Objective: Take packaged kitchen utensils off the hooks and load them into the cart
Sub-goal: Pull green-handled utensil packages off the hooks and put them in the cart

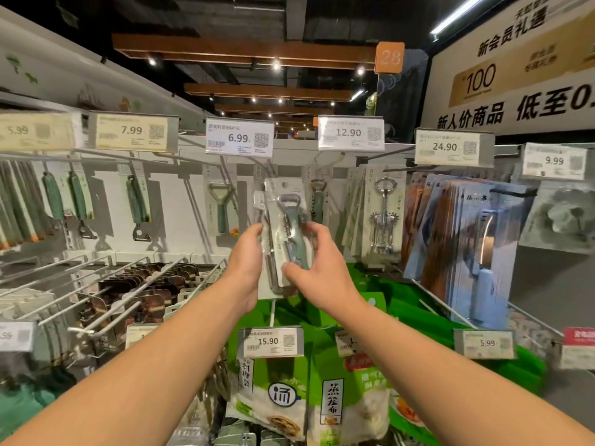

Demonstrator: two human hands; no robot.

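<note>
A carded green bottle opener with corkscrew is held up in front of the hook wall, its card top near the hooks below the 6.99 tag. My right hand pinches the card from the right, thumb at its lower edge, fingers curled at its upper right side. My left hand grips its left edge with curled fingers. More carded openers hang behind it, a green peeler to the left, a metal winged corkscrew to the right. No cart is in view.
Long bare metal hooks jut out at lower left. Green packaged bags hang low in the centre. A thick stack of blue carded packs hangs at right. Price tags line the top rail.
</note>
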